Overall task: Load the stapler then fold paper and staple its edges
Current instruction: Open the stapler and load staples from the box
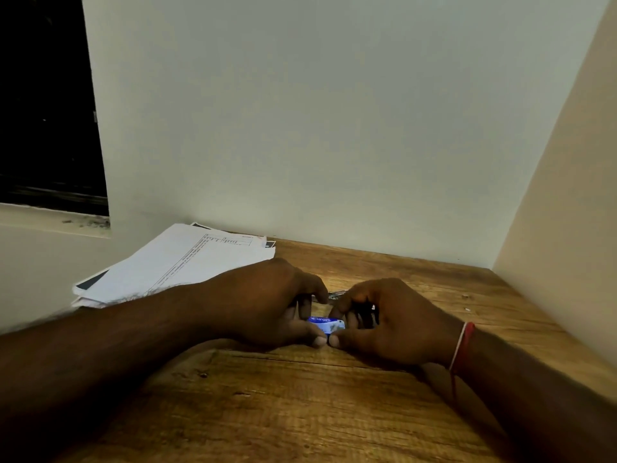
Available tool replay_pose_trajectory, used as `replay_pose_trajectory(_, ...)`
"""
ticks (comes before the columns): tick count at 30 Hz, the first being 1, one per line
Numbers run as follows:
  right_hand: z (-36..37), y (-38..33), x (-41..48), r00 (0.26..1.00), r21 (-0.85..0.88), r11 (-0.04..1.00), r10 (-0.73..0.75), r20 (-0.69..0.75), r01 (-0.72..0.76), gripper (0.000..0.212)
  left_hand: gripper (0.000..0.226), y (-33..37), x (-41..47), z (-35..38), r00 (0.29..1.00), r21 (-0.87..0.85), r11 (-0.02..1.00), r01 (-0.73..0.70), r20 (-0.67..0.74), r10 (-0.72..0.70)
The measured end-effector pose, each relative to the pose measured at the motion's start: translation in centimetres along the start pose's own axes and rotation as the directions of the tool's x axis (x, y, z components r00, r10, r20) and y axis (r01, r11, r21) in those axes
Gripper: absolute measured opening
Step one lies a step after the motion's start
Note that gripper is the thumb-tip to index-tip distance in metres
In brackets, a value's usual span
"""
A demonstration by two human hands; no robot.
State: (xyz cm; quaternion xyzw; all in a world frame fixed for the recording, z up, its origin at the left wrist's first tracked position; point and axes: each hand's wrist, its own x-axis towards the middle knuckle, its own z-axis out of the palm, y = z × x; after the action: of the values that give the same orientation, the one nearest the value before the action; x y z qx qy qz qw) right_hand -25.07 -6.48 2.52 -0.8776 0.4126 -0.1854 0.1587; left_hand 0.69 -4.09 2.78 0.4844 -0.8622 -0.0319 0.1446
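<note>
Stage of work: loading, judged to be early. Both hands are working at a small blue-and-white cardboard box (325, 324), presumably the staple packet. No staple strip is showing free and no sheet is showing folded or stapled, so loading, folding and edge-stapling all appear to be remaining.

Left hand (267, 305): resting on the brown wood-grain table (300, 412), fingers curling over the far side of the box, thumb pressing at its near left corner.

Right hand (394, 315): mirroring the left, fingers curling inward, thumb tip pinching the near right corner. A red thread band (462, 345) is circling its wrist.

Box: lying low between the two palms, enclosed left and right, with only its top face showing.

Stapler: not plainly showing. A thin dark metallic sliver (337, 294) is peeking out just beyond the fingertips, between the hands; whether it belongs to the stapler cannot be told.

Paper: a loose stack of white printed sheets (180, 262) is lying at the far left of the table, just beyond the left wrist; neither hand is holding it.
</note>
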Motion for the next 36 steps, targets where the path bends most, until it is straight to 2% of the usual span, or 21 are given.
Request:
replay_pose_trajectory(3, -1.5, 1.0, 0.1, 0.992, 0.019, 0.999, -0.028, -0.126, 0.031, 0.018, 0.073, -0.3, 0.1, 0.2, 0.994, -0.102, 0.993, 0.053, -0.09, -0.062)
replay_pose_trajectory(5, -2.7, 2.6, 0.4, 0.965, 0.046, 0.999, 0.035, -0.259, -0.024, 0.017, 0.073, -0.6, 0.2, 0.4, 0.983, -0.157, 0.985, 0.068, -0.159, -0.093)
replay_pose_trajectory(7, -3.6, 4.7, 1.0, 0.888, 0.086, 0.983, 0.185, -0.421, -0.164, 0.019, 0.069, -0.8, 0.1, 0.6, 0.974, -0.156, 0.985, 0.077, -0.199, -0.107)
replay_pose_trajectory(9, -4.5, 7.4, 1.2, 0.771, 0.128, 0.92, 0.382, -0.51, -0.371, 0.024, 0.065, -0.7, 0.0, 0.9, 0.968, -0.132, 0.987, 0.091, -0.222, -0.119)
replay_pose_trajectory(11, -5.2, 9.8, 1.0, 0.686, 0.102, 0.821, 0.532, -0.497, -0.562, 0.029, 0.062, -0.6, -0.1, 1.2, 0.962, -0.121, 0.987, 0.105, -0.241, -0.132)
replay_pose_trajectory(14, -5.9, 12.0, 0.9, 0.631, 0.004, 0.701, 0.645, -0.432, -0.713, 0.039, 0.061, -0.5, -0.1, 1.6, 0.953, -0.116, 0.987, 0.113, -0.27, -0.141)
replay_pose_trajectory(17, -6.0, 13.0, 1.2, 0.607, -0.083, 0.627, 0.701, -0.376, -0.775, 0.053, 0.061, -0.9, 0.0, 2.0, 0.946, -0.095, 0.989, 0.11, -0.294, -0.133)
replay_pose_trajectory(24, -6.2, 13.3, 0.9, 0.594, -0.147, 0.586, 0.717, -0.365, -0.797, 0.054, 0.062, -1.3, 0.2, 2.4, 0.936, -0.059, 0.99, 0.127, -0.323, -0.14)
replay_pose_trajectory(26, -6.1, 12.8, 0.7, 0.626, -0.138, 0.636, 0.654, -0.425, -0.759, 0.058, 0.064, -1.3, 0.3, 2.3, 0.936, -0.027, 0.989, 0.145, -0.321, -0.146)
replay_pose_trajectory(29, -5.2, 10.7, 0.6, 0.73, 0.04, 0.835, 0.502, -0.463, -0.548, 0.052, 0.063, -1.5, 0.3, 2.3, 0.937, 0.015, 0.981, 0.193, -0.3, -0.18)
replay_pose_trajectory(31, -4.1, 8.5, 0.7, 0.831, 0.167, 0.912, 0.409, -0.378, -0.373, 0.047, 0.061, -1.7, 0.3, 2.2, 0.938, 0.036, 0.973, 0.229, -0.275, -0.211)
replay_pose_trajectory(33, -2.7, 6.6, 0.8, 0.921, 0.174, 0.943, 0.318, -0.227, -0.283, 0.046, 0.058, -2.0, 0.4, 2.0, 0.94, 0.068, 0.963, 0.262, -0.245, -0.238)
replay_pose_trajectory(36, -0.7, 5.4, 1.0, 0.959, 0.175, 0.956, 0.26, -0.116, -0.238, 0.039, 0.044, -2.7, 0.6, 2.0, 0.941, 0.086, 0.952, 0.292, -0.201, -0.271)
